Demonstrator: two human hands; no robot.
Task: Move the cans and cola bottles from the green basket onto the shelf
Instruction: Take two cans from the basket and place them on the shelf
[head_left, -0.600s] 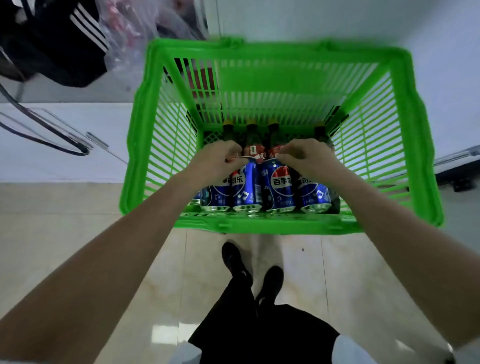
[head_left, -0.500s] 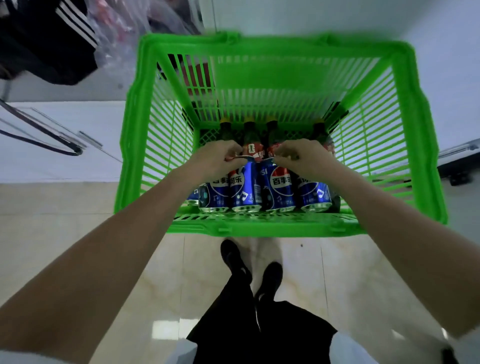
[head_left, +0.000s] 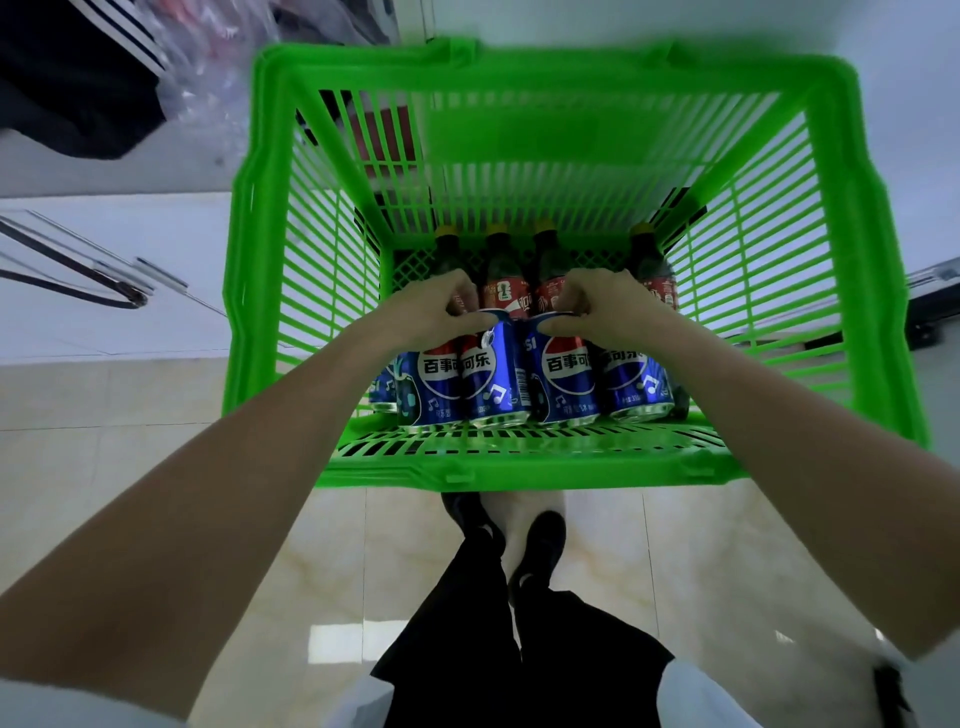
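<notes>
— In the far left corner, what lies on the floor?

— A dark garment with white stripes (head_left: 78, 67), and just beside it a clear plastic bag (head_left: 208, 57). Below those, a black cable (head_left: 67, 283) loops over a white surface.

— And then the green basket?

— Yes, the green basket (head_left: 519, 470) fills the middle, with slatted walls. Along its near wall stands a row of blue cans; behind them, toward the far wall, four cola bottles (head_left: 501, 280) with yellow caps stand upright.

— What is the left hand doing?

— The left hand (head_left: 434, 306) reaches in, its fingers curled over the top rim of the left can (head_left: 447, 382), thumb on the near side: it grips that can. Further cans sit just to the left, partly hidden by the forearm.

— And the right?

— The right hand (head_left: 602, 306) does the same with the right can (head_left: 563, 379), fingers hooked over the top and thumb pressed along the rim. The two gripped cans touch each other. One more can (head_left: 636, 387) stands just to their right.

— Anything below?

— Black shoes (head_left: 540, 540) and black trousers on a pale tiled floor (head_left: 156, 467).
</notes>
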